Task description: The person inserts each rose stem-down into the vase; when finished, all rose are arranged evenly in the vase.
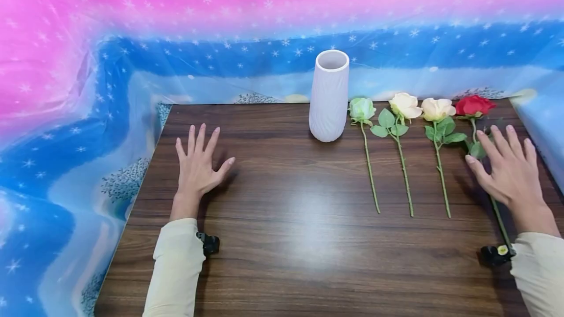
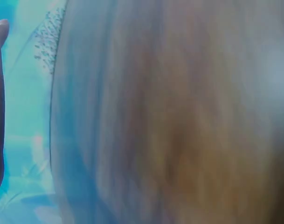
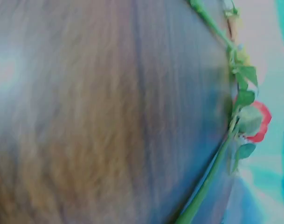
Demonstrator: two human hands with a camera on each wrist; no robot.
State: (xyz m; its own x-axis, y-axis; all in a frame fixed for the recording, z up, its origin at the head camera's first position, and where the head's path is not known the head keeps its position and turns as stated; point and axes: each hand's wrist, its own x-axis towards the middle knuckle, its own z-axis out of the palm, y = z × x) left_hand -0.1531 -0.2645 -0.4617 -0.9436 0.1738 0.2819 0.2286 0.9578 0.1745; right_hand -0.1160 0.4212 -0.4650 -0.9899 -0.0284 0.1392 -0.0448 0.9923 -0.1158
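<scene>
My left hand (image 1: 198, 160) is spread over the left part of the table, fingers straight and holding nothing. On the right, my right hand (image 1: 511, 170) is also spread with nothing in it, overlapping the stem and leaves of a red rose (image 1: 476, 105). In the right wrist view the red rose (image 3: 260, 122) shows with its green stem. To its left lie a cream rose (image 1: 438, 109), a second cream rose (image 1: 405, 106) and a pale green rose (image 1: 362, 110), heads toward the back edge. A white ribbed vase (image 1: 328, 99) stands upright beside the green rose.
The dark wood-grain table (image 1: 273, 258) ends at a back edge and a left edge. A pink and blue snowflake cloth (image 1: 246, 57) hangs behind it and down the left side. Small black cameras sit at both wrists. The left wrist view is mostly blurred tabletop.
</scene>
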